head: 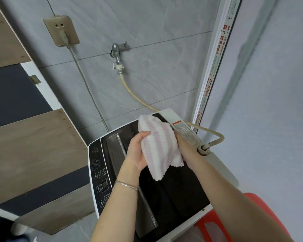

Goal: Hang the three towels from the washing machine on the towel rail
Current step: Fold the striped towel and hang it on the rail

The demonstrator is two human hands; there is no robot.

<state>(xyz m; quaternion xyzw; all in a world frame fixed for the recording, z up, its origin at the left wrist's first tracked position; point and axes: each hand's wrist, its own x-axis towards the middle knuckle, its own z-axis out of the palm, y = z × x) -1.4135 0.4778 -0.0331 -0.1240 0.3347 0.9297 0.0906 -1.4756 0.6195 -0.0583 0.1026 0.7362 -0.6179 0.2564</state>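
One towel [157, 145] is up in the air over the washing machine [170, 114]. It is white with pale pink stripes, and its edge is cut in a zigzag. The left grip [138, 151] (that is the person's left hand) has its fingers curled tight round the left side of the towel. The right grip [184, 147] holds the right side. Its fingers are tucked behind the cloth, so only the back of the hand shows. The bottom corner of the towel hangs loose between the two arms, above the machine's dark shiny top.

A thin bracelet [126, 185] sits on the left wrist. The machine is white, and a control panel [98, 172] with buttons and a flower picture runs along its left side. A beige hose [138, 98] goes from the tap [118, 51] on the grey tiled wall down to the back corner of the machine. High on the wall, left of the tap, is a socket [61, 30] with a plug in it. Its grey cord [87, 84] drops down behind the machine. A red stool [261, 205] stands just beside the machine, partly hidden by the right arm. Wooden boards [33, 145] lean on the left.
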